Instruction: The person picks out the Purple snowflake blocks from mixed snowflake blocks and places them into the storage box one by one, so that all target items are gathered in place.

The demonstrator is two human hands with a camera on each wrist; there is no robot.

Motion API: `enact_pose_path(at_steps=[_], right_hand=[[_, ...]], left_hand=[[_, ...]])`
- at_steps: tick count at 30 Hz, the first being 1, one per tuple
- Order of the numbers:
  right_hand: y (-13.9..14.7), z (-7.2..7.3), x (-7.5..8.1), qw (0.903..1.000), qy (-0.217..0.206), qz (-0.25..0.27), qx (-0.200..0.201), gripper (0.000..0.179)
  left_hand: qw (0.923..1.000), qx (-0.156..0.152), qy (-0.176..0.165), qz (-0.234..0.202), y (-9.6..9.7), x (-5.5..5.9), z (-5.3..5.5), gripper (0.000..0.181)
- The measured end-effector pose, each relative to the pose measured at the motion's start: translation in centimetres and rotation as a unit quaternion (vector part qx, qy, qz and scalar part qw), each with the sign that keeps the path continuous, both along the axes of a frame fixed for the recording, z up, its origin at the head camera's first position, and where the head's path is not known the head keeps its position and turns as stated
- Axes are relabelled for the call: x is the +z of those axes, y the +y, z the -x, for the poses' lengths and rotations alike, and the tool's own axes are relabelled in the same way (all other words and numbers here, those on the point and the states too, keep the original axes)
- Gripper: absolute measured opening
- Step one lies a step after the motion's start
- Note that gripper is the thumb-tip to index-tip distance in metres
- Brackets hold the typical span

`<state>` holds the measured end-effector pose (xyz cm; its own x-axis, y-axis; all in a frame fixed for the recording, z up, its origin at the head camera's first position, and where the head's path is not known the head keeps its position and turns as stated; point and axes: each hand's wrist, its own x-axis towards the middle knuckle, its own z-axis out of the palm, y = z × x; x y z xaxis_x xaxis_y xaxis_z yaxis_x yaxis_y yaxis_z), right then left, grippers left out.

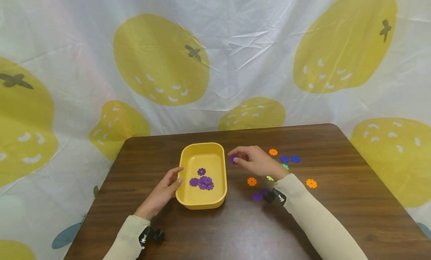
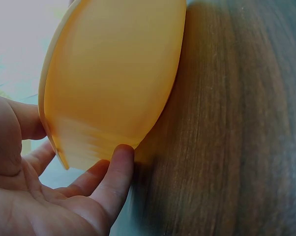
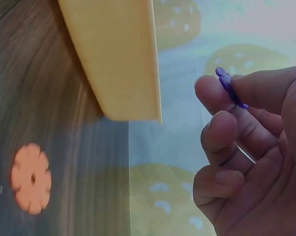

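Note:
A yellow plastic tray (image 1: 201, 205) with tall walls stands on the table. Several purple snowflake discs (image 1: 206, 182) lie inside it, partly overlapping. At the tray's left side, my left hand (image 1: 165, 188) holds the rim and outer wall; the left wrist view shows its fingers against the tray wall (image 2: 113, 73). My right hand (image 1: 257, 162) is just right of the tray, above the table. Between thumb and index finger it pinches one purple snowflake disc (image 3: 230, 88), seen nearly edge-on in the right wrist view. Its other fingers are curled loosely.
Right of the tray lie loose snowflake discs: orange (image 1: 311, 183), blue (image 1: 295, 159), green (image 1: 285, 166) and purple (image 1: 257, 197), some partly behind the right wrist. The brown wooden table (image 1: 235, 230) backs onto a white curtain (image 1: 229, 73) with yellow fruit prints.

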<state>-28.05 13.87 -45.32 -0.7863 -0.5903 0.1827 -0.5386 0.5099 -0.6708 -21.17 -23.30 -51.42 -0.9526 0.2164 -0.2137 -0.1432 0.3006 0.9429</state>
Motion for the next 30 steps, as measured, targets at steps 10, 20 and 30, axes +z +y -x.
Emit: enact_pose_path(at_steps=[10, 20, 30], right_hand=[[-2.7, 0.4, 0.3, 0.9995, -0.01, 0.028, 0.014, 0.024], [-5.4, 1.4, -0.2, 0.9997, 0.005, 0.016, 0.018, 0.023], [-7.9, 2.6, -0.8, 0.9982, 0.031, -0.003, 0.052, 0.022]], left_hand=[[1.0, -0.002, 0.0, -0.004, 0.0, 0.0, 0.1, 0.049], [1.0, -0.005, 0.0, -0.007, -0.1, 0.2, 0.0, 0.05], [0.9998, -0.012, 0.003, -0.017, -0.2, 0.1, 0.1, 0.05]])
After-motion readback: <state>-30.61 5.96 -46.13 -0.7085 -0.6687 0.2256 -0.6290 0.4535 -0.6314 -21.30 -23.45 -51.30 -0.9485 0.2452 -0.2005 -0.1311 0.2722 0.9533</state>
